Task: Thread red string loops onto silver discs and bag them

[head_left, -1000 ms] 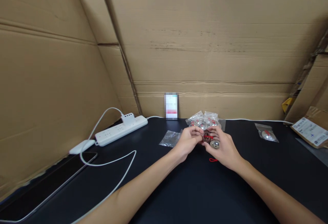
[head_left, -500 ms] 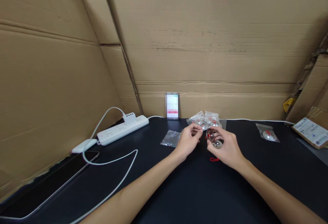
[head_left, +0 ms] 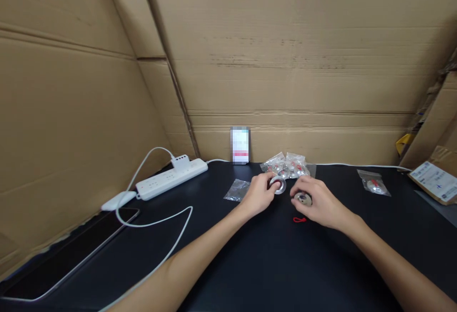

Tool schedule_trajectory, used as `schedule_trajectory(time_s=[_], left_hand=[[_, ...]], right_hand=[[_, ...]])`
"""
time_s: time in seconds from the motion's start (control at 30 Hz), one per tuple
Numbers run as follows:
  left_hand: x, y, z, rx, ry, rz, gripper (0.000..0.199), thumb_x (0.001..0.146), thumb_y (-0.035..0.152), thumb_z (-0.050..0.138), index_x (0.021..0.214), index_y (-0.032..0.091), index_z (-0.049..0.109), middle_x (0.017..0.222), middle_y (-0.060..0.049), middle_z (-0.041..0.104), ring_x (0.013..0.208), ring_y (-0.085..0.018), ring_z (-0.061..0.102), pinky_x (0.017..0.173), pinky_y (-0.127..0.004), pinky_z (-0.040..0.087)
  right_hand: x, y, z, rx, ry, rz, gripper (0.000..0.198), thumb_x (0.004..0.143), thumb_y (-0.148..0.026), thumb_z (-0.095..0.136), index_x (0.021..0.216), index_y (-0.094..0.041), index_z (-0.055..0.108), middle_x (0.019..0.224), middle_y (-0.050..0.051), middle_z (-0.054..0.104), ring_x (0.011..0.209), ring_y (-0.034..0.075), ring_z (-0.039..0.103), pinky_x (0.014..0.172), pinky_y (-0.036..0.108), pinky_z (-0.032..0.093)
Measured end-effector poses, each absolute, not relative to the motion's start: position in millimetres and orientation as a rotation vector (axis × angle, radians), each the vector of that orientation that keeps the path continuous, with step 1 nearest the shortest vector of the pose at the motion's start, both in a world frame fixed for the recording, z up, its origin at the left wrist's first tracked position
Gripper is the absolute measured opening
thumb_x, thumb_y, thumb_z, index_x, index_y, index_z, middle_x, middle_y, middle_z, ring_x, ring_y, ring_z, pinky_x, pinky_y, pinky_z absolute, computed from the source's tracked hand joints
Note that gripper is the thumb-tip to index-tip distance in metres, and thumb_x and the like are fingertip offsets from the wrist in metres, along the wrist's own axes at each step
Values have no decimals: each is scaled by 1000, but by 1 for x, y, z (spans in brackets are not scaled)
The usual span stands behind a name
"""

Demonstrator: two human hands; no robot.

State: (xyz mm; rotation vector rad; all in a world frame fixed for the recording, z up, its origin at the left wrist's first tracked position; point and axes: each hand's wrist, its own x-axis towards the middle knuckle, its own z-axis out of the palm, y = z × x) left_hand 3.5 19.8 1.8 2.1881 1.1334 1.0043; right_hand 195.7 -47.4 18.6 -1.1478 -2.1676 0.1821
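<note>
My left hand (head_left: 260, 192) pinches the edge of a shiny round metal finger cymbal (head_left: 282, 186), its face tilted towards me. To the right, my right hand (head_left: 319, 203) curls its thumb and fingers round a second metal finger cymbal (head_left: 303, 199), low over the black table. A red cord loop (head_left: 299, 219) lies just below my right hand. Behind both hands are several clear bags (head_left: 291, 165) with shiny metal pieces and red bits inside. A flat clear plastic bag (head_left: 237, 190) lies left of my left hand.
A phone (head_left: 240, 145) leans against the cardboard wall (head_left: 250, 64). On the left are a white power strip (head_left: 171, 179), a looping white cable (head_left: 185, 219) and a dark tablet (head_left: 71, 259). Another filled bag (head_left: 374, 183) and a labelled package (head_left: 435, 182) lie at right.
One cymbal has passed from my right hand to my left and is now apart from the other. My right hand keeps the second cymbal. The view has tilted slightly down.
</note>
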Motion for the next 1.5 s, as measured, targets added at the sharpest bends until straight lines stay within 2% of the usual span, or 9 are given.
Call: schedule_trajectory(time_s=[0.23,0.5,0.7,0.8,0.97,1.1,1.27,1.4,1.5], left_hand=[[3,14,-1,2331,1009,860,12,84,19,56,86,18,67,78,-5,69,72,-20,62,63,-27,39],[4,13,-9,2561,1065,789,19,90,23,51,100,16,66,96,-11,62,97,-28,58,84,-38,44],[4,11,-8,2681,1103,805,25,94,23,44,107,16,64,104,-11,55,99,-26,53,89,-41,45],[7,6,-4,2733,1075,849,25,95,23,42,105,17,64,101,-10,55,99,-25,51,90,-40,44],[13,-6,3,2819,881,844,23,92,35,54,98,17,67,102,-9,55,102,-26,48,93,-42,42],[18,-13,3,2809,772,835,20,89,34,58,95,16,65,104,-10,57,106,-27,47,96,-42,41],[19,-12,5,2635,834,996,4,87,19,56,85,18,59,90,-6,61,98,-24,52,89,-38,43],[19,-11,10,2330,937,1092,5,87,17,51,87,19,56,73,-1,60,67,-16,57,65,-28,44],[20,-8,10,2116,952,1135,4,86,20,53,86,18,57,68,1,62,62,-14,59,60,-25,44]], right_hand=[[202,-57,18,-1144,-2456,412,12,77,-10,66,77,-22,66,79,0,64,80,18,59,72,28,47],[203,-53,22,-1158,-2327,479,10,92,-15,48,85,-21,53,73,-1,59,64,14,54,60,24,43],[221,-34,8,-1279,-2202,89,12,89,-10,45,84,-20,51,84,4,57,76,18,56,70,30,45],[220,-32,0,-1268,-2312,66,13,88,-8,46,82,-19,51,88,6,56,82,19,57,74,32,46],[209,-39,-2,-1336,-2332,190,10,90,-10,44,86,-19,46,81,4,57,66,16,56,61,26,43],[204,-38,-2,-1309,-2263,261,9,91,-11,43,89,-20,44,81,4,60,67,16,59,61,26,43],[208,-35,6,-1224,-2017,283,7,95,-19,42,93,-21,48,67,-2,59,57,14,57,58,25,44],[207,-39,17,-1166,-1816,202,11,94,-28,50,89,-20,57,73,2,64,60,15,60,60,26,48],[202,-42,20,-1102,-1812,251,12,92,-29,54,89,-20,61,77,3,67,62,16,64,65,29,52]])
